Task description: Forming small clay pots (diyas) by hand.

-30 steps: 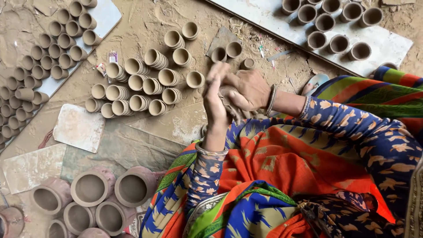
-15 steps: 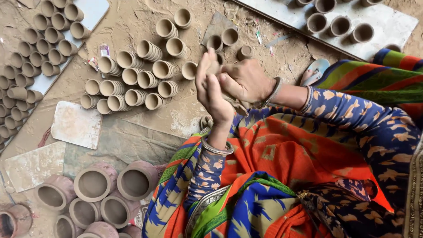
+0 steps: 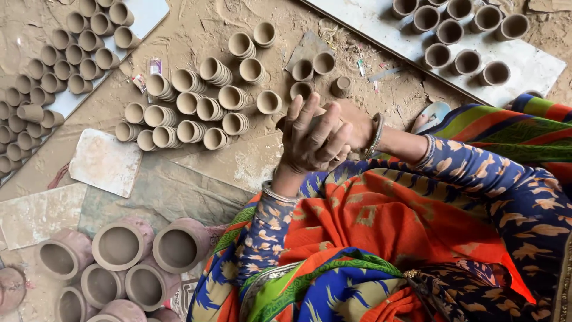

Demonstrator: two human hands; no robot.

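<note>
Clay, grey-brown and damp-looking, coated everything near the hands. The left hand (image 3: 311,138) lay with fingers spread and slightly curled over the right hand (image 3: 351,126), the two pressed palm to palm as if rolling or squeezing something between them. Whatever sat inside was hidden; possibly a lump of clay, but the view did not show it. Metal bangles (image 3: 375,136) ringed the right wrist, another (image 3: 280,194) the left.

Just beyond the fingertips stood loose cups (image 3: 269,102), small, round-mouthed and unfired, close enough to reach without leaning. Farther out to the left of the hands, more cups (image 3: 185,113) lay tipped on their sides in rows, mouths showing, probably so they would dry evenly. Above and to the right, a pale board (image 3: 536,65) carried upright cups (image 3: 438,55) spaced apart. Another board (image 3: 143,15), far left, held a dense batch.

Below the left hand, near the knee, larger pots (image 3: 122,244) with thick rims and a pinkish tint clustered together. A flat pale slab (image 3: 106,161) lay between them and the tipped cups. The bright patterned cloth (image 3: 387,238) covered the lap beneath both wrists.
</note>
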